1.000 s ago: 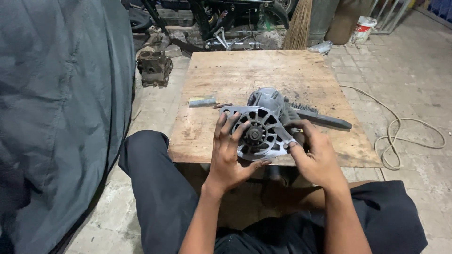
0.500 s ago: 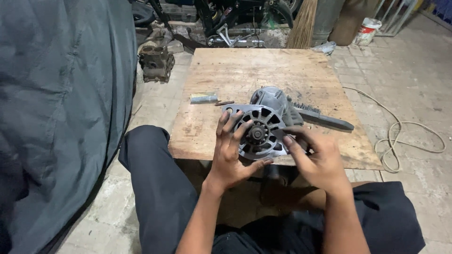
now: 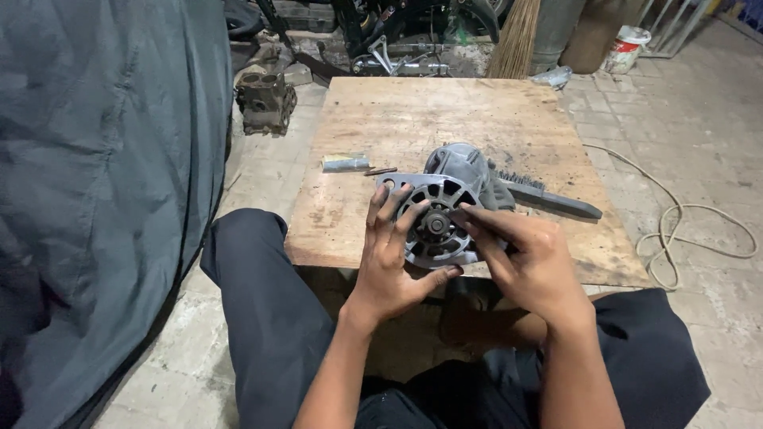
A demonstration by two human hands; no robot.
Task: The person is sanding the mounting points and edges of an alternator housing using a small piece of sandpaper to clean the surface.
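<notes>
While the grey metal motor housing (image 3: pixel 445 202) lies on its side at the near edge of the wooden worktop (image 3: pixel 445 111), its slotted round end plate is turned toward the seated person. The left hand (image 3: pixel 395 246) is spread flat against the left half of that plate, fingers apart and thumb hooked under the lower rim, so the housing is braced rather than gripped. The right hand (image 3: pixel 520 254) is laid over the right side, its fingers drawn together and reaching to the central hub; whether anything small is pinched there cannot be told. A dark stiff-bristled brush (image 3: pixel 548 199) is seen just behind the housing, touching or nearly touching it, and a short metal sleeve (image 3: pixel 345 164) with a thin pin (image 3: pixel 380 170) beside it is placed farther left on the worktop. The housing is judged heavy, rigid and prone to roll on its rounded body; the ribbed openings of the plate and its outer rim offer the firmest hold, while the edges may be sharp and greasy. Compared with the view one second earlier, the housing is found in the same place, the left hand remains spread on the plate, and the right hand's fingers are shifted from the outer rim inward toward the hub
</notes>
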